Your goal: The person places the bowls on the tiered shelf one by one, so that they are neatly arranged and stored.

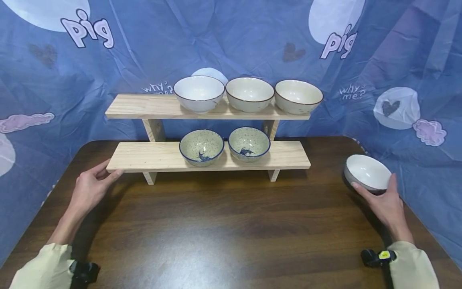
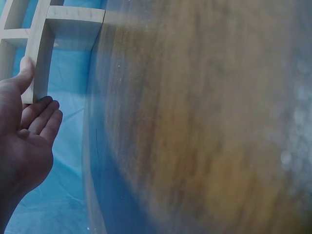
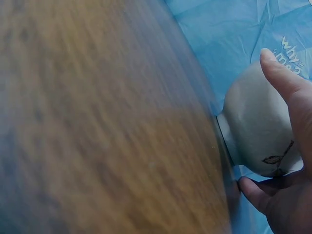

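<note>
At the right side of the table, my right hand (image 1: 388, 206) grips a white bowl (image 1: 367, 171) by its near side, thumb and fingers spread round the wall. The right wrist view shows that bowl's pale outside, with a dark leaf-like mark and its foot close to the tabletop. My left hand (image 1: 89, 186) holds the left end of the lower board of a two-tier wooden shelf (image 1: 144, 154), thumb along the edge and fingers below. Two speckled bowls with blue rims, one left (image 1: 202, 146) and one right (image 1: 249, 143), sit on that lower board.
Along the upper board stand three brown-rimmed bowls: a white one (image 1: 199, 92), a cream one in the middle (image 1: 250, 93) and another cream one (image 1: 298, 96) at the right end. The brown wooden table (image 1: 231, 224) stretches before the shelf; a blue printed cloth (image 1: 252, 36) hangs behind.
</note>
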The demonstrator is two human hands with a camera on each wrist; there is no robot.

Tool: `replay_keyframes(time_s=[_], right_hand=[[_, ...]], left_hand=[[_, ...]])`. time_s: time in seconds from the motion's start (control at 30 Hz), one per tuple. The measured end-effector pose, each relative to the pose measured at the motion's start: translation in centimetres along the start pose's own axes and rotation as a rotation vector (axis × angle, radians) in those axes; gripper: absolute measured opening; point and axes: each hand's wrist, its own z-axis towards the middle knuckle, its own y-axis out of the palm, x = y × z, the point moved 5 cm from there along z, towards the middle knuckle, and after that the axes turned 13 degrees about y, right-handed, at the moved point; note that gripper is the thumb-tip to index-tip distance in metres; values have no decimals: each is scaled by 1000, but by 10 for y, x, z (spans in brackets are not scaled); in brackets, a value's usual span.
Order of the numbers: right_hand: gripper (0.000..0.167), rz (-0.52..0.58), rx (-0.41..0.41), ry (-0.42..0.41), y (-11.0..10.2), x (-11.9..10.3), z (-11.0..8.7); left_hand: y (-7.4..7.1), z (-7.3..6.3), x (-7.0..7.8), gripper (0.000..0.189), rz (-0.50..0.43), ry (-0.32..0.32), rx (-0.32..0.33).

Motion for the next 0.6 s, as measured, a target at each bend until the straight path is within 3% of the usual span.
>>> replay_keyframes(time_s=[0.6], right_hand=[[113,27,76,0,3,-1,4]], left_hand=[[-1,-1,0,70,-6,-8,-1]])
